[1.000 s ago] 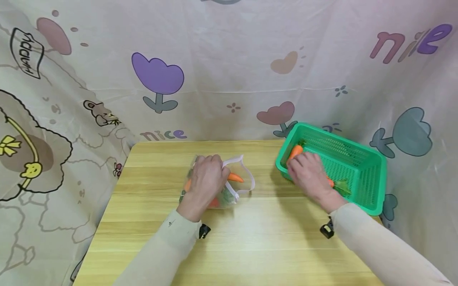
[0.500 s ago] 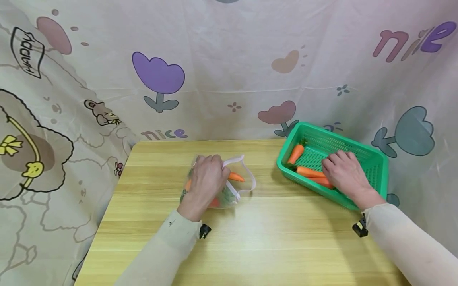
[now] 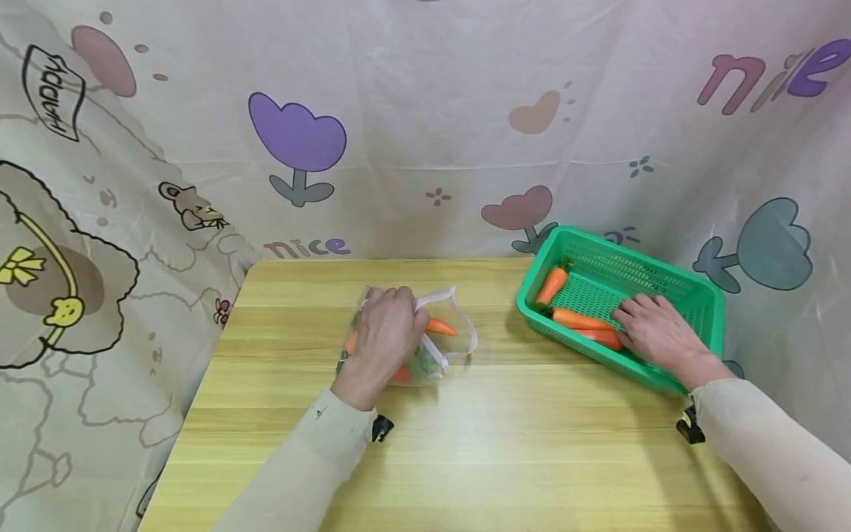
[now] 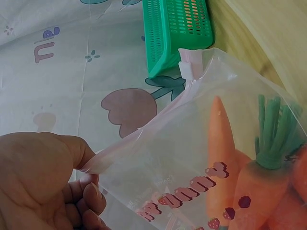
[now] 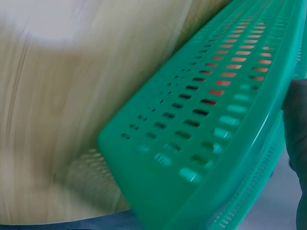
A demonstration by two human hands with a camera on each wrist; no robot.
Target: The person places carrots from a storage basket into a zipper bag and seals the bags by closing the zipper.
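Note:
My left hand (image 3: 385,329) rests on a clear zip bag (image 3: 444,346) lying on the wooden table (image 3: 532,443). The left wrist view shows the left hand (image 4: 43,182) pinching the bag (image 4: 192,143) by its open rim. Toy carrots (image 4: 220,143) with green tops lie inside, and one orange tip (image 3: 440,326) shows beside the hand. My right hand (image 3: 658,332) is inside the green basket (image 3: 638,250), fingers spread over the thick ends of two carrots (image 3: 581,319). A third carrot (image 3: 552,284) lies at the basket's far left corner.
Cartoon-print cloth (image 3: 425,133) hangs close behind and on both sides of the table. The basket (image 5: 201,143) sits at the table's back right corner, near the edge. Bare wood stretches between the bag and the basket and across the front.
My right hand has slid right along the basket, from its near-left edge to the carrots' thick ends, uncovering two carrots. The left hand and the bag have stayed put.

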